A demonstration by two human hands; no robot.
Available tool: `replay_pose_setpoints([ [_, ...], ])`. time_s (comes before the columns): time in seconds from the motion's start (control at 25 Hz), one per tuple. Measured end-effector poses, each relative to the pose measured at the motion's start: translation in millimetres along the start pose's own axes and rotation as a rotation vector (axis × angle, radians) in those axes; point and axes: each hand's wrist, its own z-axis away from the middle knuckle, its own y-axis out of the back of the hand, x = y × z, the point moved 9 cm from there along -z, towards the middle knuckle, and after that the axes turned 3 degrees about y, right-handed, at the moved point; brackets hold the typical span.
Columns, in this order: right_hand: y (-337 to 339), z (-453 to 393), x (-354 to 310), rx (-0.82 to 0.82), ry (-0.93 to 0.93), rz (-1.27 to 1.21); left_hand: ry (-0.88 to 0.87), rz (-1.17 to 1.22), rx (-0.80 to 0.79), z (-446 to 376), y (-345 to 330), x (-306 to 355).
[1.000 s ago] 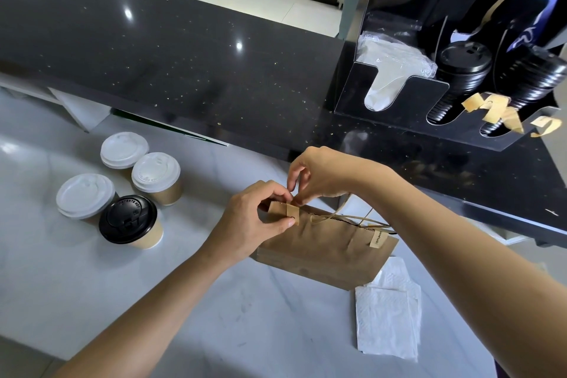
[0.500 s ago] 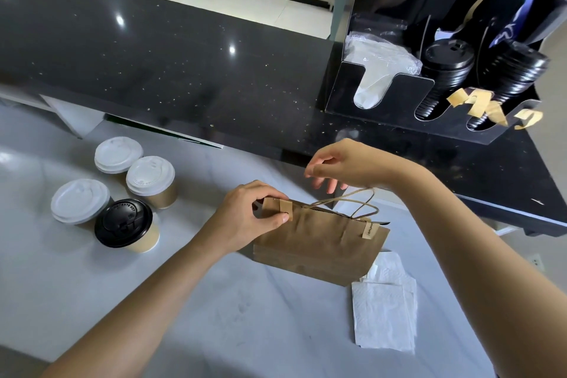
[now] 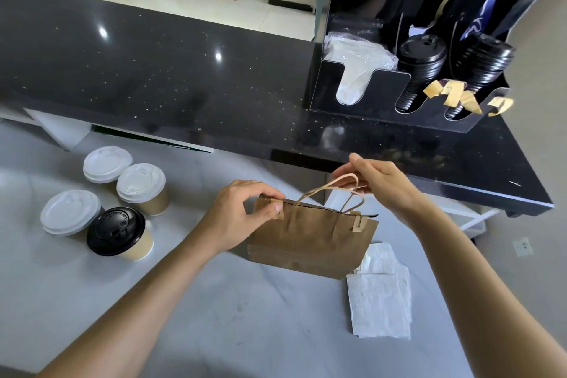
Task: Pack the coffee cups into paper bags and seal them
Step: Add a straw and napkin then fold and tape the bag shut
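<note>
Head view: your left hand (image 3: 236, 218) pinches a tape strip on the paper bag (image 3: 310, 239) at its left top corner; your right hand (image 3: 377, 182) loosely hooks the handles (image 3: 334, 190). 4 coffee cups (image 3: 119, 236) stand unpacked, well left. Tug those handles harder and the bag's sealed mouth may reopen.

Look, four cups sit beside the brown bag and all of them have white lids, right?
Not quite. The head view shows four cups beside the brown bag, but only three have white lids; the nearest cup has a black lid.
</note>
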Motion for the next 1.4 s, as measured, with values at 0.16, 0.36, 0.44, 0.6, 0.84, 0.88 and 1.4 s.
replay_pose_setpoints([
  [0.16,2,20,28,0.132,0.01,-0.094,-0.025,0.014,0.046,0,1,0],
  [0.36,-2,46,54,0.23,0.052,-0.205,-0.041,0.012,0.076,2,0,2],
  [0.44,-3,55,65,0.254,0.071,-0.22,-0.002,0.037,0.063,4,-1,-5],
  [0.6,-12,68,77,0.223,0.106,-0.219,0.102,0.115,-0.028,15,-10,-17],
  [0.84,-12,65,81,0.131,0.145,-0.142,0.11,0.102,-0.046,16,-9,-18],
  [0.88,-10,63,83,0.126,0.134,-0.109,0.11,0.099,-0.046,16,-9,-18],
  [1.4,-9,60,84,0.133,0.122,-0.117,0.145,0.124,-0.076,10,-14,-29],
])
